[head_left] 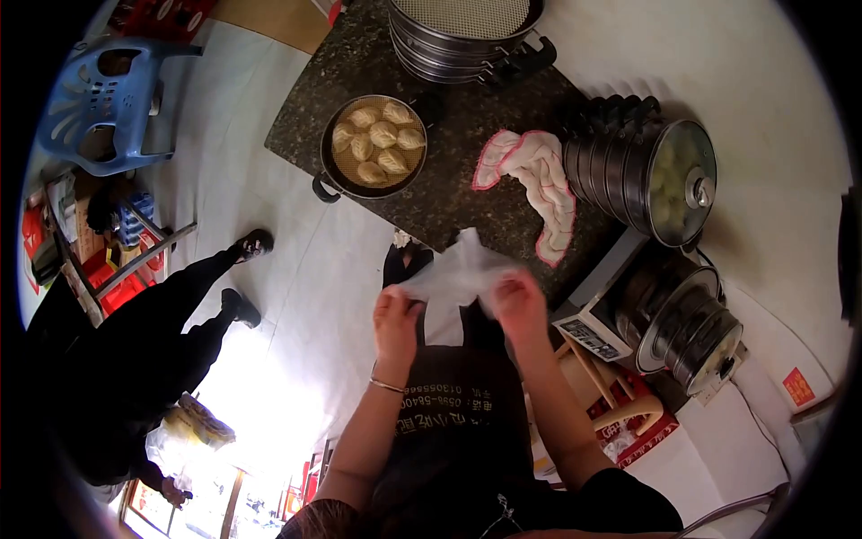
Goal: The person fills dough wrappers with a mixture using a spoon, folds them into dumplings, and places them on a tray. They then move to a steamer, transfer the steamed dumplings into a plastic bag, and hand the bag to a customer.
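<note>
A thin, whitish translucent plastic bag is stretched between my two hands, in front of my dark printed apron. My left hand pinches its left side, with a bracelet on the wrist. My right hand has its fingers closed on the right side. Beyond the bag, near the counter's edge, a round steamer tray holds several pleated dumplings. A white cloth with pink edging lies crumpled on the dark speckled counter.
Stacked steamers stand at the counter's back. Another stack with a glass lid is at the right, more steamers below it. A person in dark clothes is at the left, near a blue plastic chair. A wooden stool is lower right.
</note>
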Demonstrator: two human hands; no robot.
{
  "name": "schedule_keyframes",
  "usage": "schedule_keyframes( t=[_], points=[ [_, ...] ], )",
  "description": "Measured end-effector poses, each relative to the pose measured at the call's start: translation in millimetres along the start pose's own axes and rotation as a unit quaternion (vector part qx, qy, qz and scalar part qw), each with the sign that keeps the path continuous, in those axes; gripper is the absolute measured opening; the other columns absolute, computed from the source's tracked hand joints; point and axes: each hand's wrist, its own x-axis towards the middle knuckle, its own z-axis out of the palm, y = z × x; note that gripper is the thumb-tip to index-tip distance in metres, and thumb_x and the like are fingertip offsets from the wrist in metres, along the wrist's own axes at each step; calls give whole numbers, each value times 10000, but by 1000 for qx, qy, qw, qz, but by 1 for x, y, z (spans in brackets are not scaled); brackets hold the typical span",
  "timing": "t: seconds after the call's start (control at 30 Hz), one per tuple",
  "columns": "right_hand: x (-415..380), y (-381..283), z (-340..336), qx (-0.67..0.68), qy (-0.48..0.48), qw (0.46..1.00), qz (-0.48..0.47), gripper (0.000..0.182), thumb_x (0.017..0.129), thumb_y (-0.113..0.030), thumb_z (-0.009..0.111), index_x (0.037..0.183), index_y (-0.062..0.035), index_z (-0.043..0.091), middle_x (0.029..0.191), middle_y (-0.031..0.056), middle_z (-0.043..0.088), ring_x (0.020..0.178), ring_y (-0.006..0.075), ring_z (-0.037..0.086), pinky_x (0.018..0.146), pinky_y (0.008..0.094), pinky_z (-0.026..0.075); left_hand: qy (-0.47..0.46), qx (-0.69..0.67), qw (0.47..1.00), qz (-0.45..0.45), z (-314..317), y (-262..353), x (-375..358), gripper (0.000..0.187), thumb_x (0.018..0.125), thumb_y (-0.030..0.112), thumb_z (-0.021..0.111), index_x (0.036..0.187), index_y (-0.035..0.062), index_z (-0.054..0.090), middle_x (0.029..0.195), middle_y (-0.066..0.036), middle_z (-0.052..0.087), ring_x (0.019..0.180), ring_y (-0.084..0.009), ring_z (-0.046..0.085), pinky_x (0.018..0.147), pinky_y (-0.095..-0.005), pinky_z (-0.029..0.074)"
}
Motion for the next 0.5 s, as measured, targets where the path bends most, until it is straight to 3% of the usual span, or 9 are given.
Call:
schedule_keyframes(
  t=[0.1,0.13,0.17,0.23,0.3,0.33,0.37,0.47,0.5],
  points=[
    [-3,-15,21,78,-87,993,16,159,900,-86,548,741,-91,541,732,27,555,706,145,550,702,279,474,55,-81,992,-76,-65,-22,17,117,940,231,596,965,117,589,993,0,638,959,-146,600,825,-349,475],
    [-2,-7,29,70,-54,996,2,173,923,-106,543,751,-104,524,681,0,494,639,115,489,629,253,435,92,-72,988,-101,-87,-37,24,223,948,253,571,1117,107,560,1132,-36,603,1027,-179,579,861,-382,476],
    [-3,1,36,70,-52,996,1,173,923,-106,543,751,-104,524,681,0,494,639,115,489,629,253,435,92,-71,988,-103,-85,-31,23,223,948,253,571,1117,107,560,1132,-36,603,1027,-179,579,861,-382,476],
    [-5,15,47,-215,-24,954,-206,182,953,-157,544,780,-110,512,672,-17,462,629,82,459,576,227,384,171,-65,977,-109,-73,-17,21,352,965,255,522,1277,99,473,1290,-74,506,1095,-216,548,891,-399,465],
    [-2,22,56,-258,-31,936,-237,208,970,-211,548,796,-109,498,664,-31,443,607,53,431,540,212,339,218,-50,969,-105,-60,-7,20,477,948,298,532,1357,93,397,1368,-98,415,1135,-237,520,910,-399,455],
    [-4,26,63,-330,-30,915,-230,211,971,-219,551,800,-106,502,656,-34,444,592,50,422,532,211,338,165,111,980,8,-40,4,10,498,912,256,592,1339,84,401,1321,-90,433,1119,-241,520,884,-388,464],
    [-5,31,66,-400,-30,889,-221,214,973,-227,554,804,-103,507,647,-37,444,576,46,414,525,210,336,103,267,950,121,-20,14,2,527,876,214,651,1322,75,406,1274,-81,451,1104,-245,521,859,-376,472],
    [-9,50,65,-449,-115,874,-150,178,966,-198,564,833,-83,532,639,-36,468,578,39,440,524,209,356,-101,541,801,234,29,33,-8,714,691,183,828,1284,80,443,1285,-86,451,1101,-219,525,824,-349,492],
    [-10,54,67,-474,-151,862,-93,164,962,-187,570,844,-77,541,641,-31,480,587,38,453,528,209,366,-109,581,768,245,33,35,0,527,740,172,790,1187,59,535,1155,-102,538,1020,-212,581,772,-344,513]
  ],
)
